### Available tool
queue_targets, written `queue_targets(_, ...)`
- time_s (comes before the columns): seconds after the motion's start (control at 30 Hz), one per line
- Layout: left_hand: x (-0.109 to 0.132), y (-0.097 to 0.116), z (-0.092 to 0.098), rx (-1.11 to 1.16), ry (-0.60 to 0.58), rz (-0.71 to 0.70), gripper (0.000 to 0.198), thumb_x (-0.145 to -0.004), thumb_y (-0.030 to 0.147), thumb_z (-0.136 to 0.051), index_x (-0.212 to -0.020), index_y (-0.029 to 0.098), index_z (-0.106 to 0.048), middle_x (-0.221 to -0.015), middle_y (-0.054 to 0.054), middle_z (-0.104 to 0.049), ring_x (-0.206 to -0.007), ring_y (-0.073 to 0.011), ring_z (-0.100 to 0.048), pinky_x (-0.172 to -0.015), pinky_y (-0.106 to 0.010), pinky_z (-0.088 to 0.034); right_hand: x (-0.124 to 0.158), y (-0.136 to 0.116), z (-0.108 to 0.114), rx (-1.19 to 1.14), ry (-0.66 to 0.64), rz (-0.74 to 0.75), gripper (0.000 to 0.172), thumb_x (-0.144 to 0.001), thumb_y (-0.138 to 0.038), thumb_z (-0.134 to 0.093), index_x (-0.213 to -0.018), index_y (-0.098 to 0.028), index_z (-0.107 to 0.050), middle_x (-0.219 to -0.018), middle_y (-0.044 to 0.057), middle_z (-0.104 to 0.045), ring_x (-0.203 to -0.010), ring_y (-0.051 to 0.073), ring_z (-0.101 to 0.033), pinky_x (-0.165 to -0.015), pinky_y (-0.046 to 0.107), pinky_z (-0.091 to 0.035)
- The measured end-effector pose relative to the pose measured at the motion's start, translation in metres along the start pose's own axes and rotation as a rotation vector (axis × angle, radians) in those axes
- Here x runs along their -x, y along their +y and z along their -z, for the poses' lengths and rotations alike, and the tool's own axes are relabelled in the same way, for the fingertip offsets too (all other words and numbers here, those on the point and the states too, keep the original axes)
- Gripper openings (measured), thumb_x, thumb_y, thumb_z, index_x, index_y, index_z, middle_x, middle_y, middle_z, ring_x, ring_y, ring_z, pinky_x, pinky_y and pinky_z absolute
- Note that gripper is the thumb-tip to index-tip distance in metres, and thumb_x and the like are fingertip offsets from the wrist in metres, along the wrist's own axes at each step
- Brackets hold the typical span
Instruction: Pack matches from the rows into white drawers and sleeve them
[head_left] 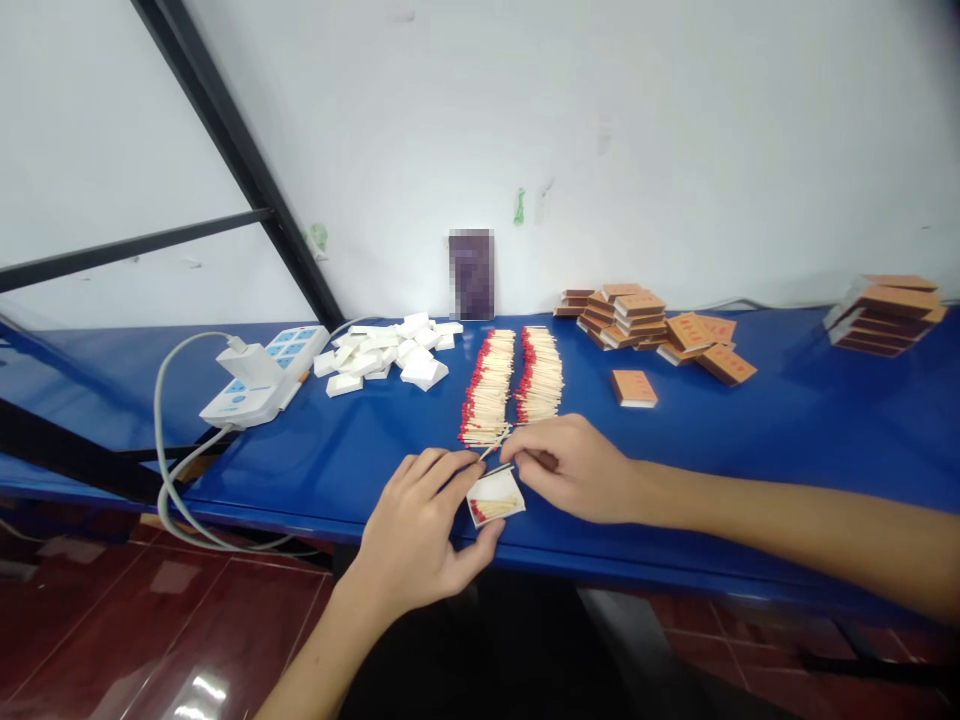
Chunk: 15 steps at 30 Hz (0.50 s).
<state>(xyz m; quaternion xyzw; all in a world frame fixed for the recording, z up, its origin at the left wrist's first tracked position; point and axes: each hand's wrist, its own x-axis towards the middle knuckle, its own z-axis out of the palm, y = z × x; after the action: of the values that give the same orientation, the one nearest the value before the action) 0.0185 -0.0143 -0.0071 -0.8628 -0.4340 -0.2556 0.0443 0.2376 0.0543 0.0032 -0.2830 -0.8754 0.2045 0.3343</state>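
Observation:
A small white matchbox tray (496,488) lies near the table's front edge, with several red-tipped matches (493,508) along its near side. My left hand (424,530) curves around the tray's left end, its index finger at the far side and its thumb at the near side. My right hand (581,468) is just right of the tray, thumb and fingers drawn together at a match (495,443) that slants between both hands' fingertips. Beyond the hands, two long rows of matches, a left row (491,385) and a right row (541,375), have their red heads facing left.
A heap of white trays (390,350) sits at left behind my hands. Orange matchbox covers (626,310) are piled at back right, one cover (634,388) apart from them. Another stack (889,315) stands far right. A power strip (266,375) with a cable lies left, near black shelf posts.

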Motion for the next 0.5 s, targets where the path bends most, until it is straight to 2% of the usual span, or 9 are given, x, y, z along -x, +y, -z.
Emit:
queue_targets(0.07,0.000,0.000,-0.001,0.007,0.017,-0.005,0.035,-0.087,0.034,-0.065,-0.117,0.015,-0.067,-0.117,-0.010,-0.071,-0.102,-0.0305,-0.063,-0.087,-0.048,-0.049,-0.002,0.008,0.003,0.085,0.029,0.005,0.021,-0.082,-0.012,-0.051,-0.081,-0.016,-0.072,-0.063,-0.001,-0.066,-0.055,0.011,-0.056,-0.058,0.022,-0.037)
queue_targets(0.17,0.000,-0.001,-0.001,0.031,0.040,-0.026,0.034,-0.087,0.032,-0.066,-0.117,0.015,-0.066,-0.116,-0.010,-0.072,-0.100,-0.0296,-0.063,-0.084,-0.046,-0.050,-0.006,0.016,0.006,0.113,-0.029,0.001,0.023,-0.081,-0.012,-0.050,-0.079,-0.016,-0.073,-0.067,0.000,-0.070,-0.059,0.012,-0.061,-0.060,0.022,-0.039)
queue_targets(0.37,0.002,-0.001,0.001,0.085,0.067,-0.093,0.034,-0.086,0.032,-0.068,-0.116,0.016,-0.065,-0.113,-0.011,-0.073,-0.099,-0.0279,-0.065,-0.085,-0.045,-0.051,-0.006,0.016,0.005,0.181,-0.191,-0.012,0.033,-0.086,-0.015,-0.050,-0.106,-0.019,-0.076,-0.090,0.004,-0.078,-0.074,0.017,-0.069,-0.068,0.026,-0.044)
queue_targets(0.5,0.003,-0.001,0.002,0.103,0.051,-0.087,0.036,-0.085,0.032,-0.068,-0.118,0.016,-0.065,-0.115,-0.011,-0.073,-0.100,-0.0292,-0.065,-0.087,-0.046,-0.051,-0.006,0.014,0.005,0.199,-0.235,-0.005,0.038,-0.089,-0.015,-0.049,-0.117,-0.021,-0.073,-0.100,0.005,-0.078,-0.084,0.018,-0.070,-0.073,0.027,-0.046)
